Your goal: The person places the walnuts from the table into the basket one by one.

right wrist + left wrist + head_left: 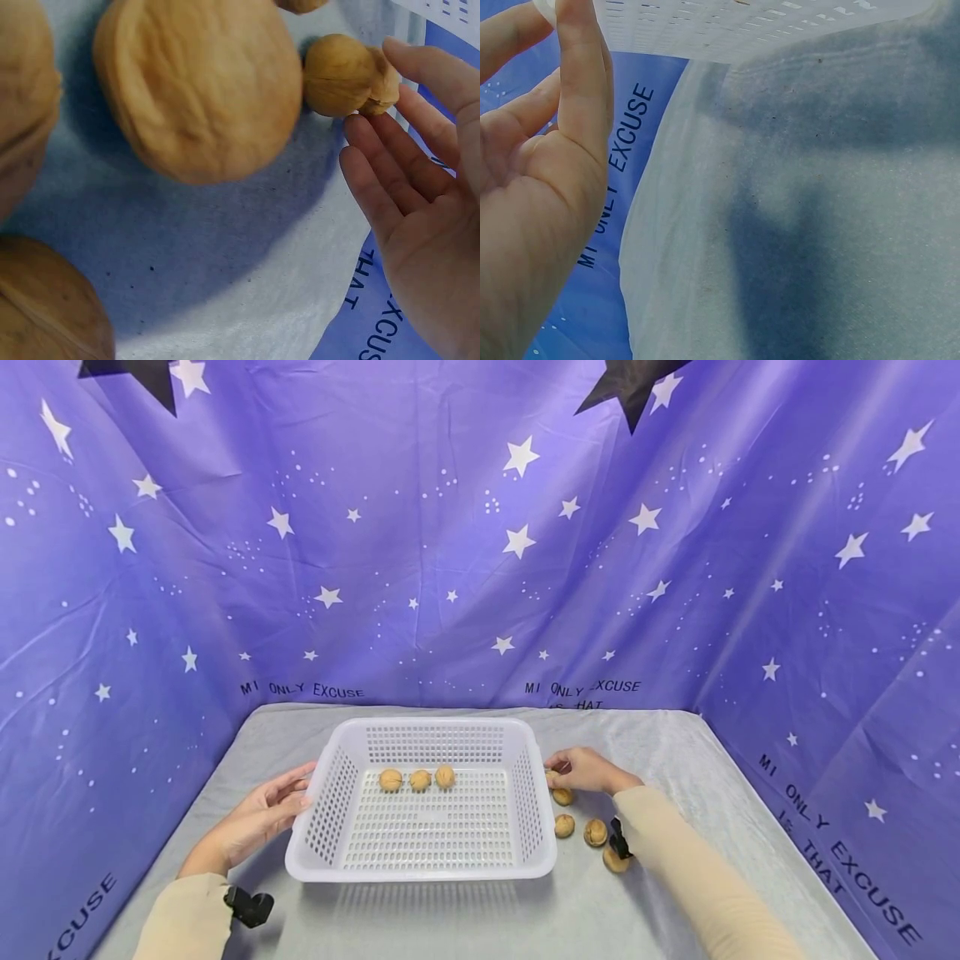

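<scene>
A white plastic basket (430, 872) with a grid of holes holds three walnuts (420, 780) in a row toward its far side. My left hand (258, 817) grips the basket's left rim, thumb over the edge and fingers along the outer wall. In the left wrist view that hand (540, 142) stands upright below the rim. Beyond the basket's right side, my right hand (588, 770) pinches a walnut (384, 81) between thumb and fingertips. Another walnut (337, 75) sits right against it in the right wrist view.
Several more walnuts, among them one by the basket (565, 826) and one under the right wrist (616, 860), lie on the grey cloth-covered table (420, 927). Purple star-printed curtains (480, 527) enclose the back and both sides.
</scene>
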Motion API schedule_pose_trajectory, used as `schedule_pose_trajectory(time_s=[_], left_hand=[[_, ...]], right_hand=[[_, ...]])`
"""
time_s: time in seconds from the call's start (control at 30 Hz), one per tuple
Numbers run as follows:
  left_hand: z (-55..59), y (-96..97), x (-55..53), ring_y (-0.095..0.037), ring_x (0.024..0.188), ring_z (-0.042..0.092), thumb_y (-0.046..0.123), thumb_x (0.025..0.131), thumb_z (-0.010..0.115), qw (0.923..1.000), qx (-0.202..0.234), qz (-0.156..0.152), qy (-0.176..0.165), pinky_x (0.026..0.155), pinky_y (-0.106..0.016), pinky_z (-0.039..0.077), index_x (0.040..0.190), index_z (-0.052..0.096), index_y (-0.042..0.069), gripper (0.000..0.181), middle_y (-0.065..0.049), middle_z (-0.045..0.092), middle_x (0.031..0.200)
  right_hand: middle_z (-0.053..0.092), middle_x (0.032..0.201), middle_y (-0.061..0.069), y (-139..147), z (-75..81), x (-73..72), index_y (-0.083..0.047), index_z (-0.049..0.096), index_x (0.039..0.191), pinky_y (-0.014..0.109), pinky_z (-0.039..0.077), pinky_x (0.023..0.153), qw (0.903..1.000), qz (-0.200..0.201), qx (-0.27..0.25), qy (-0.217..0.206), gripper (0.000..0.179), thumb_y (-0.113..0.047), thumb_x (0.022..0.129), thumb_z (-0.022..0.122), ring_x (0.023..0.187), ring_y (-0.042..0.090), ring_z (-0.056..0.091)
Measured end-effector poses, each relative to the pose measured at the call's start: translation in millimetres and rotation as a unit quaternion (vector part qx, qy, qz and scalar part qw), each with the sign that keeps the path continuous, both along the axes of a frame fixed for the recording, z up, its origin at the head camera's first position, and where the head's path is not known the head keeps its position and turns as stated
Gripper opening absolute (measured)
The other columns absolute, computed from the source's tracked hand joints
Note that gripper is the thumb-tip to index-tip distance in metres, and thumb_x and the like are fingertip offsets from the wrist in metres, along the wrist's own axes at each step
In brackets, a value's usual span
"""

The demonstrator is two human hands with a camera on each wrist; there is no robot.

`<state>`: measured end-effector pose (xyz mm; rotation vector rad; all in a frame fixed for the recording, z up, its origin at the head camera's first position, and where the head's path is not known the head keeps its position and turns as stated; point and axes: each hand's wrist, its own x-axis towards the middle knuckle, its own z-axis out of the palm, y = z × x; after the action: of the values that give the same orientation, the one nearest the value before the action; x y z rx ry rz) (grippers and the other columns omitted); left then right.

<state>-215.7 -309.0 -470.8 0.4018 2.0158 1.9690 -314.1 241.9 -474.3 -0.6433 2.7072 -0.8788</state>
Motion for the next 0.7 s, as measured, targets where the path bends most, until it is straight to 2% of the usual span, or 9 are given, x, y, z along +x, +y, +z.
schedule_pose_trajectory(time_s=[0.1,0.27,0.37,0.5,0.7], left_hand=[[-1.0,-0.2,-0.1,-0.019,0.117,0.06,0.002,0.104,0.051,1.0,-0.001,0.0,0.0,0.095,-0.032,0.053,0.158,0.015,-0.004,0.065,-0.021,0.048,0.141],[-2.5,-1.2,-1.2,-0.019,0.116,0.061,0.002,0.104,0.051,1.0,-0.001,0.003,0.003,0.094,-0.033,0.053,0.157,0.015,-0.004,0.065,-0.016,0.051,0.139],[-2.1,-1.3,-1.3,-0.018,0.116,0.061,0.002,0.104,0.051,1.0,-0.001,0.002,0.002,0.094,-0.033,0.053,0.158,0.015,-0.004,0.065,-0.014,0.052,0.137],[-0.7,-1.3,-0.9,-0.019,0.116,0.06,0.003,0.104,0.05,1.0,0.002,-0.003,0.0,0.095,-0.033,0.053,0.158,0.015,-0.003,0.065,-0.014,0.052,0.137],[0.3,-0.5,-0.1,-0.019,0.116,0.06,0.002,0.104,0.05,0.9999,0.009,-0.007,-0.004,0.095,-0.033,0.053,0.158,0.014,-0.003,0.064,-0.014,0.051,0.138]], right_hand=[[0.072,0.101,0.005,1.1,-2.4,-0.5,0.0,0.072,0.116,0.04,0.054,0.088,1.0,0.003,0.004,-0.002,0.035,-0.018,0.087,0.077,0.094,0.02,0.065],[0.072,0.101,0.006,3.2,-1.3,0.0,0.003,0.071,0.117,0.038,0.054,0.084,0.9997,0.02,0.003,0.014,0.036,-0.018,0.088,0.075,0.092,0.018,0.065],[0.071,0.1,0.005,3.9,1.7,0.5,0.002,0.07,0.118,0.037,0.054,0.082,0.9998,0.016,0.001,0.013,0.034,-0.018,0.09,0.073,0.092,0.018,0.065],[0.071,0.1,0.004,6.2,10.0,-0.5,0.001,0.07,0.117,0.036,0.055,0.08,0.9999,0.01,-0.006,0.006,0.031,-0.016,0.091,0.072,0.092,0.02,0.065],[0.071,0.099,0.005,11.5,28.3,-5.1,0.0,0.069,0.115,0.035,0.056,0.081,0.9995,0.012,-0.01,0.027,0.03,-0.016,0.09,0.074,0.093,0.021,0.066]])
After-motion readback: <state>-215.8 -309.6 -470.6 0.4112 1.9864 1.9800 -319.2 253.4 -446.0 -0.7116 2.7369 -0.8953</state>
